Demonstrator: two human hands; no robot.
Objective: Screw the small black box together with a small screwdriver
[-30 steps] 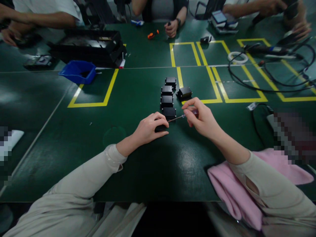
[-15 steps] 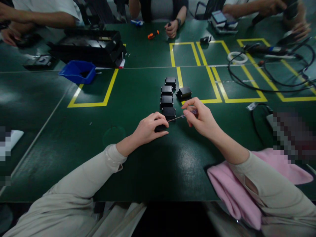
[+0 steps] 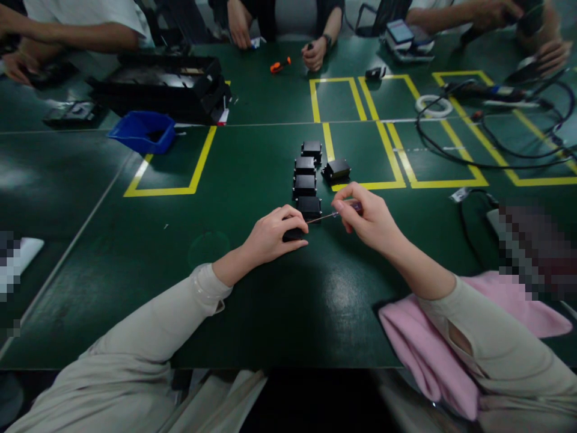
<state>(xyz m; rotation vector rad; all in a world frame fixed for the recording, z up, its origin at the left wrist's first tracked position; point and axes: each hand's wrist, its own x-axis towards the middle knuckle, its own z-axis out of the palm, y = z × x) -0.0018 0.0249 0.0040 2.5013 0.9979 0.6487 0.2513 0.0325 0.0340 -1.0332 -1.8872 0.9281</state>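
My left hand (image 3: 277,236) is closed around a small black box (image 3: 294,235) on the green table, covering most of it. In my right hand (image 3: 366,213) is a screwdriver (image 3: 334,213) with a clear purplish handle, gripped between thumb and fingers. Its thin shaft points left, and the tip reaches the box beside my left fingertips; the exact contact point is too small to make out. Just beyond my hands, several similar black boxes stand in a column, the nearest black box (image 3: 309,206) close to the shaft. Another black box (image 3: 338,169) sits turned to their right.
A blue scoop-shaped bin (image 3: 143,131) and black trays (image 3: 166,87) stand at the far left. Black cables (image 3: 487,161) loop across the right side. A pink cloth (image 3: 419,343) lies under my right forearm. Across the table are co-workers' hands and an orange screwdriver (image 3: 280,65).
My right hand has shifted very slightly, with the screwdriver still at the box. My left hand stays put. Across the table, a co-worker's hand has come down onto a small blue-and-white item.
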